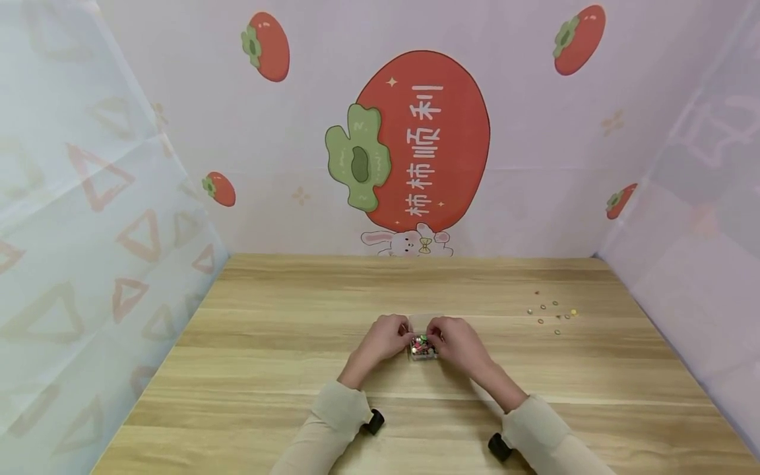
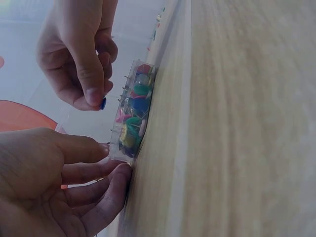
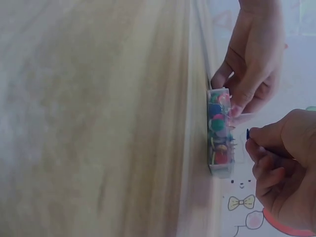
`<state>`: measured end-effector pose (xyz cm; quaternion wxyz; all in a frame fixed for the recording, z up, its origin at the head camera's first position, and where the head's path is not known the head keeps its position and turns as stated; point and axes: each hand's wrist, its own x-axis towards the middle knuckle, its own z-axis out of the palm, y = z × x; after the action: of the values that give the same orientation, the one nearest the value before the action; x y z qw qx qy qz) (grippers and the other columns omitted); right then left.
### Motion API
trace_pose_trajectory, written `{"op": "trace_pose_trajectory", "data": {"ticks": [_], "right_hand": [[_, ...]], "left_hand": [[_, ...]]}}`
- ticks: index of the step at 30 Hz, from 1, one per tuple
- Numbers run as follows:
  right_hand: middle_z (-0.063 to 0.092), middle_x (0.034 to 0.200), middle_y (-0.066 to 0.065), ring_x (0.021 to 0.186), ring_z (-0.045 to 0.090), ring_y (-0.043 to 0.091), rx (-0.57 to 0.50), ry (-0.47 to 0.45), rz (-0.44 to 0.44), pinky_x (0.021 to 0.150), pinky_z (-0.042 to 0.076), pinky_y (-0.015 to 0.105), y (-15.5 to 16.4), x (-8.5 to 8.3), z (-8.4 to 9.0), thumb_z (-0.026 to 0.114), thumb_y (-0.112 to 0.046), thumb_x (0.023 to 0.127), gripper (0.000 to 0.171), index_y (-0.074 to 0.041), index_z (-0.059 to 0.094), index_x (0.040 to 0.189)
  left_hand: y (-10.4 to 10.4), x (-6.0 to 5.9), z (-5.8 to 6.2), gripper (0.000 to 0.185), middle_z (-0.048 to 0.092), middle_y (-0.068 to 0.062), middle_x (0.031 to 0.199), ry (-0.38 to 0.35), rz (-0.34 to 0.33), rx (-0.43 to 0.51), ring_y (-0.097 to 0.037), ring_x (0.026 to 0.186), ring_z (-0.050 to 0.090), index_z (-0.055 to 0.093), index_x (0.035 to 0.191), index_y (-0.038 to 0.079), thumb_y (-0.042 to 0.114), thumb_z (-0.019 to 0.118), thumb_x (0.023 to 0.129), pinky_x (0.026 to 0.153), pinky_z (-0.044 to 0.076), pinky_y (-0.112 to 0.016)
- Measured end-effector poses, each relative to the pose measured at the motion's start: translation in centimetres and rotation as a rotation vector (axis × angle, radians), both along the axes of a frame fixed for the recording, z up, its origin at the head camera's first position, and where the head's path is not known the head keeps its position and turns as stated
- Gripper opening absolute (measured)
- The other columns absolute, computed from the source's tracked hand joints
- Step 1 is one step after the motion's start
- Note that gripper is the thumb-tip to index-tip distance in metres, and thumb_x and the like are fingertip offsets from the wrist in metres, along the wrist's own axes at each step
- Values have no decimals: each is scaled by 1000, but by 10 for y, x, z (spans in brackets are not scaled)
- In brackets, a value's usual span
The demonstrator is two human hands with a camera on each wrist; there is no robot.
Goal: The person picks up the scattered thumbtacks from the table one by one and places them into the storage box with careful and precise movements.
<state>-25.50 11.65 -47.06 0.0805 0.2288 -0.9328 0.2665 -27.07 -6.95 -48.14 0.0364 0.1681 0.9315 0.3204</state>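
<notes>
A small clear plastic box [image 1: 424, 353] full of multicoloured thumbtacks [image 2: 140, 103] sits on the wooden table in front of the person. Several tack points stick up past its rim. At the box's left end, the left hand [image 1: 382, 338] grips it between thumb and fingers. The right hand [image 1: 462, 343] is over the right part of the box. Between its thumb and forefinger it pinches a blue thumbtack [image 3: 248, 134], held just above the rim. Behind the box, a clear lid [image 1: 425, 322] stands out faintly between the hands.
Several small round pieces [image 1: 557, 332], one of them a yellow piece [image 1: 573, 312], lie scattered at the back right of the wooden table [image 1: 285, 330]. A printed wall sheet [image 1: 297, 132] rises along the table's back edge, with more sheets at both sides.
</notes>
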Motion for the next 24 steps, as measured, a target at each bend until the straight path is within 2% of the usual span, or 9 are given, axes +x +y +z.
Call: {"op": "trace_pose_trajectory", "data": {"ticks": [6,11,17,24], "right_hand": [[68,73,-4,60,52,4,5,4,-41,56,45,24,-2,-1,-3,73,-5,87,9,-11,73,81],[72,77,-2,65,57,4,-6,21,-22,60,47,24,5,0,0,74,-7,87,5,-9,76,84],[69,74,-3,64,55,4,-34,13,20,59,45,22,24,2,4,72,-5,87,4,-6,75,84],[68,73,-2,64,53,5,-12,12,-36,60,45,22,56,0,6,70,-4,87,4,-7,73,85]], "left_hand": [[3,0,2,8,69,-1,83,3,-2,-19,-10,72,59,67,86,12,16,69,92,66,48,-25],[4,0,3,9,70,-2,84,-15,1,-15,-11,74,60,67,86,12,16,68,93,67,49,-27],[3,0,1,10,70,-3,83,-10,2,-5,-12,73,60,67,85,11,16,68,93,66,49,-27],[0,-1,-2,10,69,-4,82,15,-2,-10,-11,71,59,67,85,10,17,68,93,65,48,-26]]}}
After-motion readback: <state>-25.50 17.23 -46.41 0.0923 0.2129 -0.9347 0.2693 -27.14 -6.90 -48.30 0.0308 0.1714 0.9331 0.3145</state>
